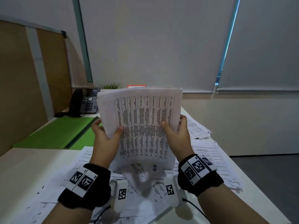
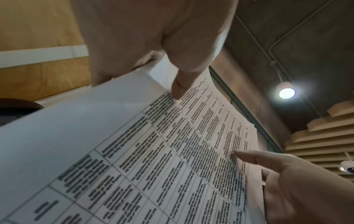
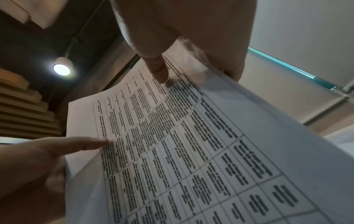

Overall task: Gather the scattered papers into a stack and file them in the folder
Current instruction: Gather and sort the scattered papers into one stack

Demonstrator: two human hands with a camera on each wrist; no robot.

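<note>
Stack (image 1: 142, 125) upright at frame centre, pinched at its side edges by left hand (image 1: 106, 139) and right hand (image 1: 178, 135), thumbs in front, likely for squaring above loose papers (image 1: 215, 159); green folder (image 1: 56, 133) open, middle left.

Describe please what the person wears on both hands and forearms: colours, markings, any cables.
The left hand and the right hand are bare, with no gloves and no sleeves in view. Each wrist carries a wide black fabric band bearing a white rectangular plate with two black square code markers. Under each wrist sits a white box-shaped camera unit with one more marker, and a thin black cable runs back from it.
</note>
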